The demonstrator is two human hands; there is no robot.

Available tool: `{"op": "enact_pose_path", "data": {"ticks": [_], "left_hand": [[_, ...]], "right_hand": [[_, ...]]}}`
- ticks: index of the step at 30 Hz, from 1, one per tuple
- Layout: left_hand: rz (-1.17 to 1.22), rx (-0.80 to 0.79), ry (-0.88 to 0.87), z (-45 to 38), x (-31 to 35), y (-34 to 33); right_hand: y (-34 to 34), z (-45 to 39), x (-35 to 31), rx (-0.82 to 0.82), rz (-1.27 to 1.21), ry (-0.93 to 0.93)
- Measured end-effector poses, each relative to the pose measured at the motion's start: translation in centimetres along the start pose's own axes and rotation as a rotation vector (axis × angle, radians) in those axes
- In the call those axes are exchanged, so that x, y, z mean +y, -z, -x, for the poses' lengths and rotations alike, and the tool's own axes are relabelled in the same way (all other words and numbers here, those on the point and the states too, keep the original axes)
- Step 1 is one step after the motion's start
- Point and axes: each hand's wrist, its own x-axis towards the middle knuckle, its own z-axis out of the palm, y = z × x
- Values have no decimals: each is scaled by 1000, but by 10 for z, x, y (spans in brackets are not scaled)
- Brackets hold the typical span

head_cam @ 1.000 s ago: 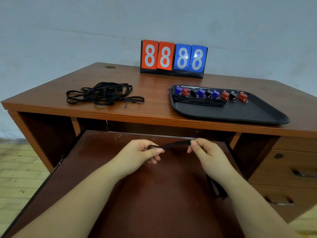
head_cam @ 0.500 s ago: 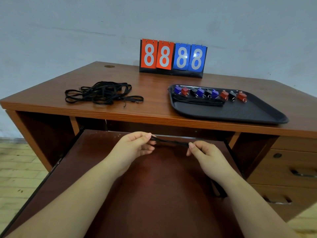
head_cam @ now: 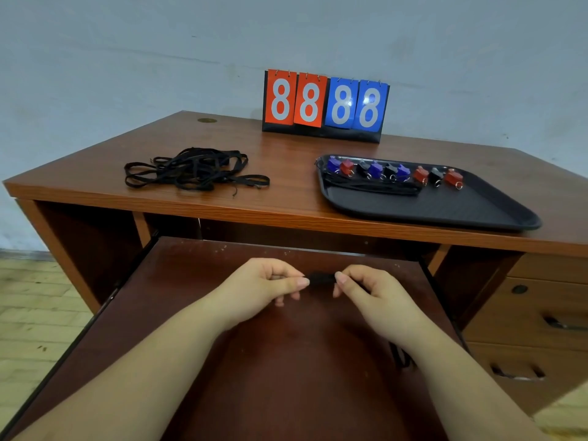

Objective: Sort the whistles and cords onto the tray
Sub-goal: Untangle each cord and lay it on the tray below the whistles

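Left hand (head_cam: pixel 270 286) and right hand (head_cam: pixel 366 289) each pinched one end of a short black cord (head_cam: pixel 321 277), fingers curled, above the pull-out shelf (head_cam: pixel 191 281) below the table (head_cam: pixel 286 160). A tangled cord pile (head_cam: pixel 191 170) lay on the table's left side. The tray (head_cam: pixel 445 208) on the right held a row of whistles (head_cam: pixel 394 173) with what looked like cords (head_cam: pixel 372 186) just in front, indistinct against the black.

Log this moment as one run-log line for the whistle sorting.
step: handling one cord | left hand: pinches cord | right hand: pinches cord | tray: whistles in a row | cord pile: on desk
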Motion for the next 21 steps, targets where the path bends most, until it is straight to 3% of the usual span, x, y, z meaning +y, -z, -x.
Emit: {"op": "enact_pose_path", "data": {"ticks": [4,10,14,17,21], "left_hand": [[-76,75,-8,-4,-5,10],[63,227,-5,-9,-10,18],[-169,319,8,-11,-16,27],[-634,241,-117,-8,-15,21],[-588,52,-328,-3,-3,-11]], "right_hand": [[6,0,5,11,36,-44],[13,-2,9,16,61,-94],[15,-1,11,15,71,-106],[12,-1,9,4,68,-74],[-5,0,-1,-67,37,59]]}}
